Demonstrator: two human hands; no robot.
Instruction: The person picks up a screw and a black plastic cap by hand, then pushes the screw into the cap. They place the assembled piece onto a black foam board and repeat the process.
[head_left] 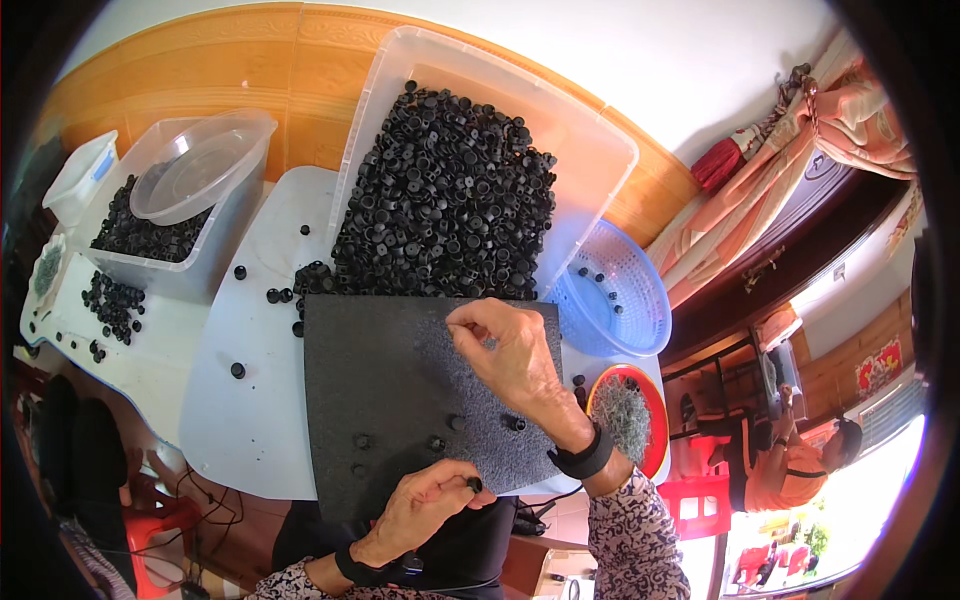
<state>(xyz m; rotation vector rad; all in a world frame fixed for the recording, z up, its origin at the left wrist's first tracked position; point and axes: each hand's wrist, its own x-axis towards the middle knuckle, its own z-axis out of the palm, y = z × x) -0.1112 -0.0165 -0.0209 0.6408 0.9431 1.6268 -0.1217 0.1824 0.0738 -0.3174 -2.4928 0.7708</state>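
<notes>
While the left hand (425,500) rests at the near edge of a dark grey foam mat (420,385), it pinches a small black plastic cap (474,485) between thumb and fingertips, the other fingers curled in. The right hand (510,355) reaches across the mat with thumb and forefinger pressed together on something too small to make out; the rest of that hand is loosely bent. Both wrists wear black bands. A few more black caps (440,435) lie scattered on the mat between the two hands. The mat lies on a white counter (235,400), and just behind it a large clear bin (600,150) is heaped with the same black caps, some spilling out onto the counter. To the left stands a smaller clear tub (240,190) of caps with a clear bowl (200,165) set in it. At the right sit a blue perforated basket (640,290) holding a few caps and a red bowl (655,410) filled with fine grey metal pieces.
</notes>
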